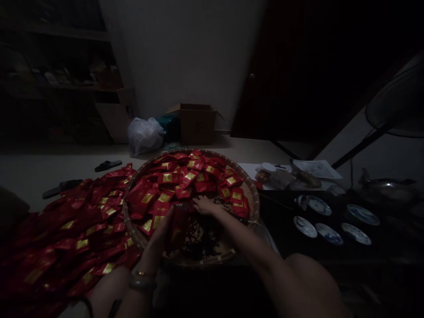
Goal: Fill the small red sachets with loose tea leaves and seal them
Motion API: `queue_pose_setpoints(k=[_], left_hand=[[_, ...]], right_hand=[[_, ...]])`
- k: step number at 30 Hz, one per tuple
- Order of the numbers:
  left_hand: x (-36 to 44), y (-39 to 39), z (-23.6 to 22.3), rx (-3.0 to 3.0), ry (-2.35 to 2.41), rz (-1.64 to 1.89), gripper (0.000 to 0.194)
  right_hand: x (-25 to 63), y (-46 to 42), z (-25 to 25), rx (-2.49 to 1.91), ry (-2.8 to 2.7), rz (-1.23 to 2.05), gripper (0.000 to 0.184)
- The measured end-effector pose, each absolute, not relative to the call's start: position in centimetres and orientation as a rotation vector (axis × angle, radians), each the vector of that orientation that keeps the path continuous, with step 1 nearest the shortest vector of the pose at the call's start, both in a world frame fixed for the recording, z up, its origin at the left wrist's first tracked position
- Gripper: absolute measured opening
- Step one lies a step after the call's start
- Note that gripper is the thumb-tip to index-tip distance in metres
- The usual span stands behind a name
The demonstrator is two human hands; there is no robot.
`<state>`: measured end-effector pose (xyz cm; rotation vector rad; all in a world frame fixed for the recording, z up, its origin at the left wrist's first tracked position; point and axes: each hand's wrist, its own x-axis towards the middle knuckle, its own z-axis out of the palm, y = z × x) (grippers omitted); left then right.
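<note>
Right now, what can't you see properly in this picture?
- Head view: the gold labels on the red packets are too small and dim to read.
- The left hand covers part of a dark red packet; its front is hidden.
- The shelves are too dark to make out.
- The fan is cut off by the right edge.

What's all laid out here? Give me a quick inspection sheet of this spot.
Surface: pale floor, dimly lit.
Job's things: round woven tray holding red-and-gold packets and dark loose leaves.
Clutter: heap of red packets left of the tray; small patterned dishes; papers; slippers.
Hands: left hand holds a red packet; right hand rests on the leaves, grip unclear.
Cables: thin cord by the tray.
Surroundings: cardboard box, plastic bag, shelves, fan.
</note>
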<state>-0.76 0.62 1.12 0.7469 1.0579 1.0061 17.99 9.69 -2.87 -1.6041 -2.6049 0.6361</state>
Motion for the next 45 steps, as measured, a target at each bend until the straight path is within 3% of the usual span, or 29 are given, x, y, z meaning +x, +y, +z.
queue_pose_setpoints(k=[8,13,16,19,25,28,32,39,45], left_hand=[[-0.8,0.2,2.1,0.556,1.044,0.898,0.052],[-0.4,0.1,2.1,0.619,0.973,0.9,0.05],[-0.3,-0.2,2.8,0.876,0.928,0.973,0.054],[-0.3,-0.5,3.8,1.138,0.904,1.063,0.055],[-1.0,-0.3,3.8,1.708,0.98,0.981,0.021],[-1.4,-0.1,2.8,1.979,1.108,0.951,0.018],[-1.9,0.0,1.6,2.198,1.244,0.958,0.031],[-1.8,-0.4,2.4,2.46,1.332,1.105,0.014],[-0.6,-0.2,2.3,2.631,1.146,1.129,0.018]], right_hand=[[18.9,1.4,-0.5,-1.122,-2.784,0.934,0.042],[21.7,-0.7,1.9,-1.664,-2.704,1.028,0.088],[20.3,-1.2,1.8,-1.742,-2.624,1.067,0.1],[17.8,-1.8,1.2,-1.607,-2.533,1.088,0.084],[16.1,-2.8,0.3,-1.305,-2.447,1.172,0.043],[17.0,-2.4,0.1,-1.381,-2.479,1.073,0.04],[18.9,-1.9,-0.1,-1.549,-2.43,0.935,0.033],[22.3,-0.2,1.6,-1.474,-1.714,1.392,0.027],[21.0,1.2,7.4,-1.13,-1.269,1.522,0.035]])
